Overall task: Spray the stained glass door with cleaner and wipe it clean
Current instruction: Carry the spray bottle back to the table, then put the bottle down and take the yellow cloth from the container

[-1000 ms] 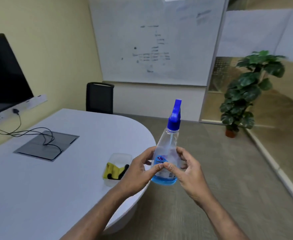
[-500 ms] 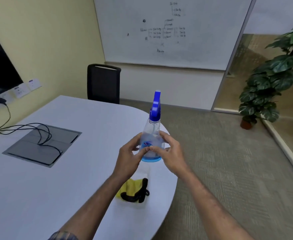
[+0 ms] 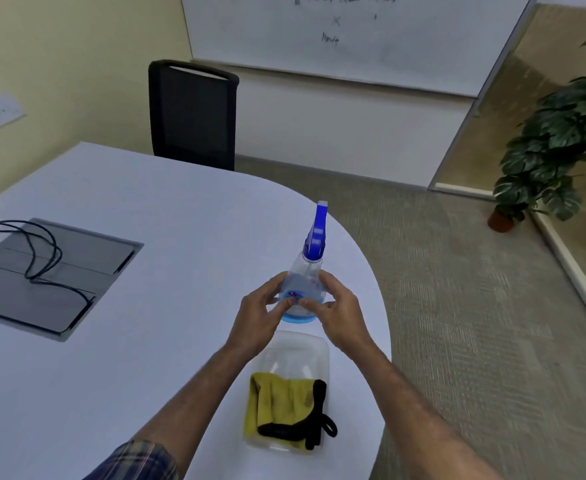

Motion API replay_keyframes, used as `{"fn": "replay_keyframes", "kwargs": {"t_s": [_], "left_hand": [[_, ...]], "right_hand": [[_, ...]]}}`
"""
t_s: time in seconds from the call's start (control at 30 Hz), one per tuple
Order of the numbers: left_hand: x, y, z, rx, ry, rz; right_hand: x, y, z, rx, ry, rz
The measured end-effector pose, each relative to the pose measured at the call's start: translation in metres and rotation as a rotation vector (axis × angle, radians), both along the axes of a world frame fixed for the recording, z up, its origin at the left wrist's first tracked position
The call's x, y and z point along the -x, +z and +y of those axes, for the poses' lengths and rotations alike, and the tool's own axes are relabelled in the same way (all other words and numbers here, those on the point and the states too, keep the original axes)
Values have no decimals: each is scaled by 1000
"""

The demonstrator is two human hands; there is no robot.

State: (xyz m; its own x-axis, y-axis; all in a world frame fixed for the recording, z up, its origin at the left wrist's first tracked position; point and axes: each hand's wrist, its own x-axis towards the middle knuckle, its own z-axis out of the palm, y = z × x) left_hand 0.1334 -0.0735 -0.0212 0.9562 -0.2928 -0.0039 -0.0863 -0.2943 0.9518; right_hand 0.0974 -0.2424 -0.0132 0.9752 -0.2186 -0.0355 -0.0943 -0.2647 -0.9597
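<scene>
A clear spray bottle (image 3: 305,275) with a blue trigger head and a little blue liquid stands upright over the white table's right end. My left hand (image 3: 258,315) and my right hand (image 3: 340,311) both grip its lower body, fingertips meeting over the label. Just below the bottle, a clear plastic tub (image 3: 293,351) lies on the table with a yellow cloth (image 3: 274,400) edged in black inside it. A glass partition (image 3: 492,81) with a metal frame stands at the back right.
The white oval table (image 3: 129,306) has a grey cable hatch (image 3: 52,271) with black cables on the left. A black chair (image 3: 193,112) stands behind it, under a whiteboard (image 3: 354,36). A potted plant (image 3: 554,147) is on the carpet at the right.
The view has tilted down and moved closer to the table. The bottle, held in both hands, now sits lower, right above the tub with the yellow cloth.
</scene>
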Motion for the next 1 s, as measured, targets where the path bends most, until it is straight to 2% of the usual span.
{"fn": "replay_keyframes", "kwargs": {"t_s": [0.47, 0.9, 1.0], "left_hand": [[-17, -70, 5, -43, 22, 133], [-14, -95, 14, -57, 16, 180], [-9, -92, 16, -84, 4, 177]], "right_hand": [[-19, -73, 7, 49, 4, 121], [-15, -92, 11, 76, 29, 132], [7, -84, 16, 170, -69, 135]]}}
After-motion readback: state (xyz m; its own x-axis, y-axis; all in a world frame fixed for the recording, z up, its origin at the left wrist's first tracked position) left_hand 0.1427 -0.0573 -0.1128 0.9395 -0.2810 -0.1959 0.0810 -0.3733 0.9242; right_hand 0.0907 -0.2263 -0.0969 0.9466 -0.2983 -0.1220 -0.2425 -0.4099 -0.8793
